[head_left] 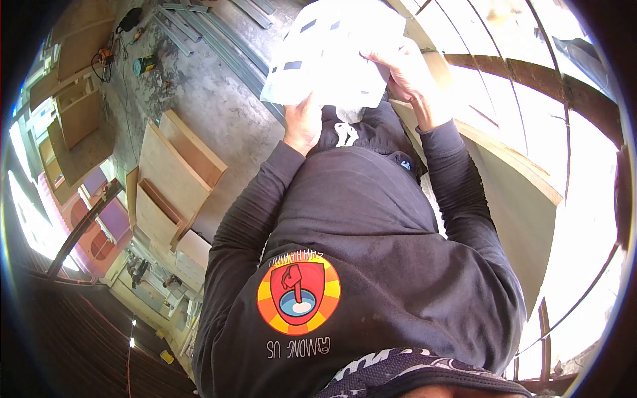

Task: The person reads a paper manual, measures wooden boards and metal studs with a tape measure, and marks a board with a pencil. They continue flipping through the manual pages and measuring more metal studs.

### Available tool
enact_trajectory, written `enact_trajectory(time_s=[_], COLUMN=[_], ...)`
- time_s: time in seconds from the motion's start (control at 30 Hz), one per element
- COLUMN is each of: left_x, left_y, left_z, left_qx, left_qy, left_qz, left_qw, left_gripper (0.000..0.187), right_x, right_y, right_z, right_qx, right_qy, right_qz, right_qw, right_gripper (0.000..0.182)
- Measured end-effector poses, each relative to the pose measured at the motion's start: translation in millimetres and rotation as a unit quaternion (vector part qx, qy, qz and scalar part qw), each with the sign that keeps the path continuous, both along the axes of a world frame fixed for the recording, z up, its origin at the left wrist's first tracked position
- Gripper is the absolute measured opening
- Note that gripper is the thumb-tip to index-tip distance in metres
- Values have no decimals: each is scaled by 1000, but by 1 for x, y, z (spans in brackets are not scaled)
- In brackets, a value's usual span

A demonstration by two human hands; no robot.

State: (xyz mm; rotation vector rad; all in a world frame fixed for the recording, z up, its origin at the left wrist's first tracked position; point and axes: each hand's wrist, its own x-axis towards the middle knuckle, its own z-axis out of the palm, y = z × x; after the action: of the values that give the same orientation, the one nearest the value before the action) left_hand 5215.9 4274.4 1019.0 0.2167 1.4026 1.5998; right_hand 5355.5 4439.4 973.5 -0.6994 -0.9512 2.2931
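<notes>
A white sheet [332, 63] with several dark rectangular marks lies spread over my lap, its upper part washed out by glare. My left hand [304, 123] holds its lower left edge, thumb against the surface and fingers underneath. On the right side, my right hand [406, 69] grips the sheet with thumb and finger together near its edge; the other fingers are partly hidden. A crumpled translucent flap [350, 114] hangs from the lower edge, just above the white drawstring [346, 134] of my dark trousers.
Metal channels [222, 50] lie on the concrete floor [142, 86] at the upper left. Wooden box-like panels [169, 176] stand at the left. A board with a wooden edge [507, 162] is close on my right, beside metal bars. A bucket [144, 64] stands farther off.
</notes>
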Motion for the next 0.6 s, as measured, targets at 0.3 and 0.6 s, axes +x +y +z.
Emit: enact_trajectory(time_s=[0.3,0.6], left_x=[0,1], left_y=[0,1], left_z=[-1,0], left_qx=[-2,10], left_qy=[2,-3], left_qz=[-6,3], left_qw=[1000,1000], left_gripper=[24,22], right_x=[1,1], right_y=[1,-1], right_z=[0,-8], right_qx=[12,25], right_qy=[-5,0], right_qz=[5,2], right_qw=[1000,1000], right_gripper=[19,18])
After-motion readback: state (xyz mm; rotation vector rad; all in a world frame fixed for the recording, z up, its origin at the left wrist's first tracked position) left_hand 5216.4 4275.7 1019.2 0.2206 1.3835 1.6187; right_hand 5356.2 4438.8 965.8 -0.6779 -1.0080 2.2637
